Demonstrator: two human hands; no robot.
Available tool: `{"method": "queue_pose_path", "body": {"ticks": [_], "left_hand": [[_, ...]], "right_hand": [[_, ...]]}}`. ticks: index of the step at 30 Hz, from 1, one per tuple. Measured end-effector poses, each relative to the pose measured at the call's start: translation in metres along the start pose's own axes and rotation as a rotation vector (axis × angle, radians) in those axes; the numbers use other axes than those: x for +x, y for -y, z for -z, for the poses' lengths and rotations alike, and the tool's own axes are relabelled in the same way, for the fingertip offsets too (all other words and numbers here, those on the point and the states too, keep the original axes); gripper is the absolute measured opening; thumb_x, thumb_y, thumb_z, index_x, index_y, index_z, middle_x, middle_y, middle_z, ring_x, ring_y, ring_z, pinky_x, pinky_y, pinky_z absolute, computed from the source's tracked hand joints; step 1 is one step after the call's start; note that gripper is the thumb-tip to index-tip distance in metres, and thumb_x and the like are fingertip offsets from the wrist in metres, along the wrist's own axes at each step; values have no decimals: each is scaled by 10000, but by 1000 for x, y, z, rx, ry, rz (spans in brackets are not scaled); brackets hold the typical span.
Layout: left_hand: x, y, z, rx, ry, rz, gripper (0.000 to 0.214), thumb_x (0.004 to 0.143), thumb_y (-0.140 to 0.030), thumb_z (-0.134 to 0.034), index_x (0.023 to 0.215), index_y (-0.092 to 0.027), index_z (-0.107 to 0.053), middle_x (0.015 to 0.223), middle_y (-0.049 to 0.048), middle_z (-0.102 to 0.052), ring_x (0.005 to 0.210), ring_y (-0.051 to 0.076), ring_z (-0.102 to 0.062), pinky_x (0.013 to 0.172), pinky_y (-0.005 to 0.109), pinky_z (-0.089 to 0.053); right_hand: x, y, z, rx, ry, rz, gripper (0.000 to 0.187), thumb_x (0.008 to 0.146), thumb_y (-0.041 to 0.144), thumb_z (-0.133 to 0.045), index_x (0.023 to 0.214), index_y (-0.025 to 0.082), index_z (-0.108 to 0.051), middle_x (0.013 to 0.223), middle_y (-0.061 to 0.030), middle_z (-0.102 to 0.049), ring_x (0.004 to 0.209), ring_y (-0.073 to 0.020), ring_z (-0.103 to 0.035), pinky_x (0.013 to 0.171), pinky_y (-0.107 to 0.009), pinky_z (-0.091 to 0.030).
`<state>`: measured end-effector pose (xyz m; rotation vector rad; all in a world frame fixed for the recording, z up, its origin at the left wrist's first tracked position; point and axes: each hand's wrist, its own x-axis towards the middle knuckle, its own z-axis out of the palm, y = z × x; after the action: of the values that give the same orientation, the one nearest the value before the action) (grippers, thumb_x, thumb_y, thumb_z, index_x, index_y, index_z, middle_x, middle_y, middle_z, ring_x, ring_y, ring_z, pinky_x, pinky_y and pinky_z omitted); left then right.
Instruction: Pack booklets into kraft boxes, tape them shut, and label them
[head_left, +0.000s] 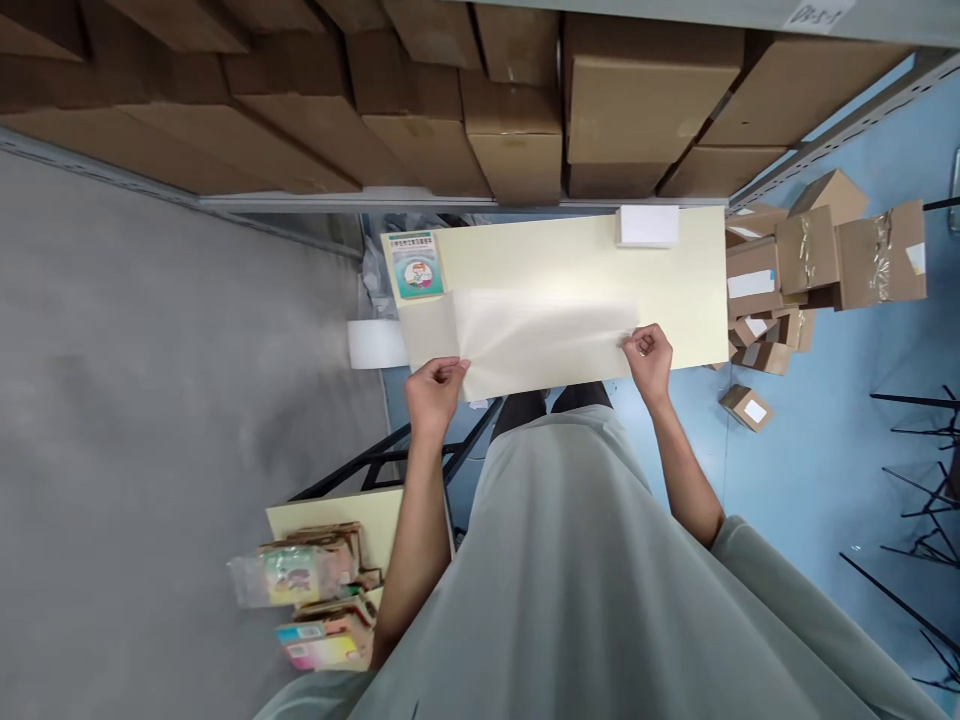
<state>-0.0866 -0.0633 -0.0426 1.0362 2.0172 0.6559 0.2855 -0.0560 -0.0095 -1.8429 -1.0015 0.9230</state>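
A clear plastic bag (540, 335) lies stretched across the near part of a pale yellow table (697, 290). My left hand (433, 392) pinches the bag's left end, fingers closed on it. My right hand (649, 358) pinches its right end, fingers curled on the edge. A small booklet with a green cover (415, 265) lies on the table's far left corner. A white stack of cards or labels (647, 226) sits at the table's far edge.
Brown cardboard boxes (517, 130) fill a shelf behind the table. More small boxes (810, 265) lie piled on the blue floor at right. A second table at lower left holds stacked colourful packets (315, 590). A white roll (375, 343) sits left of the table.
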Motion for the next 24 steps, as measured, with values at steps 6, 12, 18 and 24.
{"method": "queue_pose_path", "body": {"ticks": [6,12,18,24], "left_hand": [[-7,-33,-61,1,45,15,205,829,-398,-813,908,-210,-789,835,44,-806,785,211,-742,798,328,-618],[1,-58,-136,228,204,21,124,876,-357,-781,927,-244,-783,861,35,-812,872,244,-770,868,349,-591],[19,-59,-162,472,245,-53,210,949,-276,-699,1135,-214,-774,1207,129,-808,1100,308,-759,1064,426,-567],[47,-15,-120,597,160,12,323,933,-314,-732,1235,-203,-704,1295,165,-715,1278,353,-659,1185,497,-516]], "right_hand": [[45,-33,52,-96,23,-47,157,860,371,-665,874,267,-547,803,23,-625,739,-172,-583,757,-308,-522],[92,-82,65,-256,136,-147,84,876,317,-631,931,257,-613,944,-32,-742,719,-189,-639,763,-331,-539],[107,-113,60,-361,229,-179,76,941,303,-585,951,254,-642,1034,-83,-792,843,-224,-706,882,-367,-579],[105,-121,57,-512,183,-187,131,950,275,-584,1027,227,-679,1152,-134,-754,884,-243,-699,912,-414,-592]]}}
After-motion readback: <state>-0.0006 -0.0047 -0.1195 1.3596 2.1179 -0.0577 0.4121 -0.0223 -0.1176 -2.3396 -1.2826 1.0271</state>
